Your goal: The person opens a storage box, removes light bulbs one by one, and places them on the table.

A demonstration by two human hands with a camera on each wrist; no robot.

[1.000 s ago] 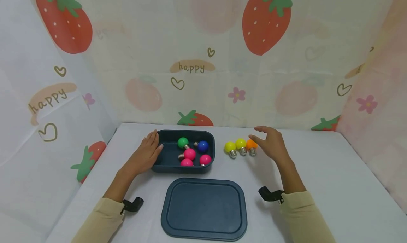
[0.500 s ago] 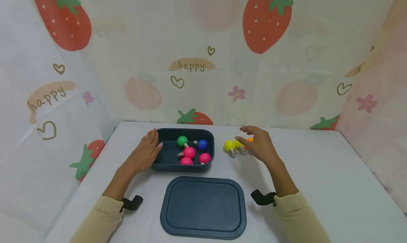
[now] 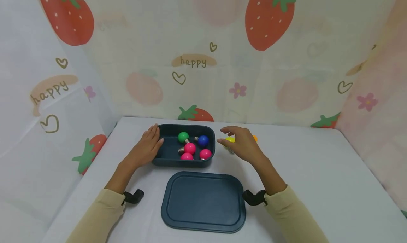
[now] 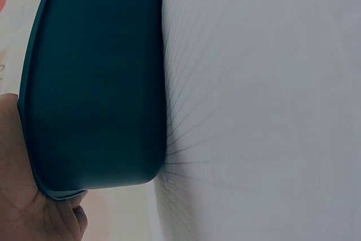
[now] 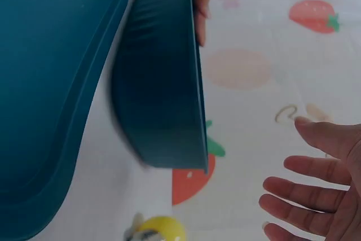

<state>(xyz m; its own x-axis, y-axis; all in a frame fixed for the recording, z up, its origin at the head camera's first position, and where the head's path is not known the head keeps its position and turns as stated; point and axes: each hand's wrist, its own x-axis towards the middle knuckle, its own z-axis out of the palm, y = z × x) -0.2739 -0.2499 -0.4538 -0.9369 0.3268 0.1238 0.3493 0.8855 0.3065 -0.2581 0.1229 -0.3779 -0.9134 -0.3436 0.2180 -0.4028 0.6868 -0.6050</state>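
Note:
My left hand (image 3: 146, 145) holds the left end of a dark blue rectangular box (image 3: 182, 163), thumb over the rim and fingers outside the end wall. Inside lie toy light bulbs with silver screw bases: a green bulb (image 3: 183, 137), a blue bulb (image 3: 203, 141), and three pink ones, including one pink bulb (image 3: 190, 148) near the middle. To the right of the box, my right hand (image 3: 243, 144) hovers with spread fingers and holds nothing. Partly hidden behind it are a yellow bulb (image 3: 230, 139) and an orange bulb (image 3: 255, 138).
A dark blue lid (image 3: 203, 202) with a raised border lies flat in front of the box. The white table (image 3: 321, 172) extends to both sides. Behind it hangs a strawberry-print cloth (image 3: 222, 105), which also covers the sides.
My right hand has moved left from beside the orange bulb, passing over the bulbs toward the box's right end. My left hand stays at the box. The view has tilted slightly.

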